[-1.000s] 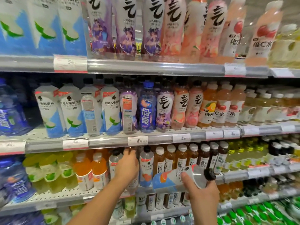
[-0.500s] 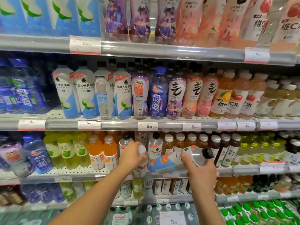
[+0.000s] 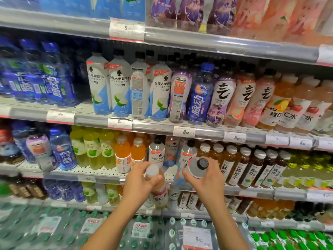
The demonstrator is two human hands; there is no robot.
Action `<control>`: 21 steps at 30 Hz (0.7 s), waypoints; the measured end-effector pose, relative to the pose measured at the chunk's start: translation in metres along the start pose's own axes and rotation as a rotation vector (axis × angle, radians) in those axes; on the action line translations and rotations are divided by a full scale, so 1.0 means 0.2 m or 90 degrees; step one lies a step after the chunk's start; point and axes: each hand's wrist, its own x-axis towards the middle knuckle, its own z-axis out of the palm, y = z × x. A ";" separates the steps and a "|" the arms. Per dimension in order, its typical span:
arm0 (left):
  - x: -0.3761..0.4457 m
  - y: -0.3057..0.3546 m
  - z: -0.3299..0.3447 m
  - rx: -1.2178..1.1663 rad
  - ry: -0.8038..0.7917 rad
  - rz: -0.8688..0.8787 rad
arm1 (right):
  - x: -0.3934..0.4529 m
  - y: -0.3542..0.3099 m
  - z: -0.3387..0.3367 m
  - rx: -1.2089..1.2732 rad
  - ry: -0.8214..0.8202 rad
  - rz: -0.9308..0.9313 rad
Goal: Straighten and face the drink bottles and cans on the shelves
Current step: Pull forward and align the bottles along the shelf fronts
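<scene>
Orange-tinted plastic, white-capped, the bottle (image 3: 156,183) in the left hand (image 3: 139,179) hangs in front of the shelf edge (image 3: 86,177), fingers wrapped round its neck as grip. Right hand (image 3: 203,179) curls round a grey bottle with a black cap (image 3: 197,167), tilted cap-first toward the camera. Behind them stand two matching grey bottles (image 3: 156,152), orange drinks (image 3: 123,154) to the left and brown tea bottles (image 3: 228,163) to the right, on perforated metal shelving with price tags (image 3: 184,131).
</scene>
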 end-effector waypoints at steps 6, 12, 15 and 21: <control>-0.06 -0.05 -0.16 0.032 0.025 0.026 | 0.18 -0.04 0.26 -0.097 -0.115 -0.014; -0.13 -0.13 -0.24 0.033 0.025 -0.017 | 0.27 -0.05 0.43 -0.157 -0.140 -0.022; -0.14 -0.14 -0.26 0.047 0.022 -0.029 | 0.31 -0.05 0.49 -0.170 -0.128 -0.023; -0.16 -0.13 -0.25 0.048 0.008 -0.034 | 0.37 -0.08 0.53 -0.228 -0.125 -0.023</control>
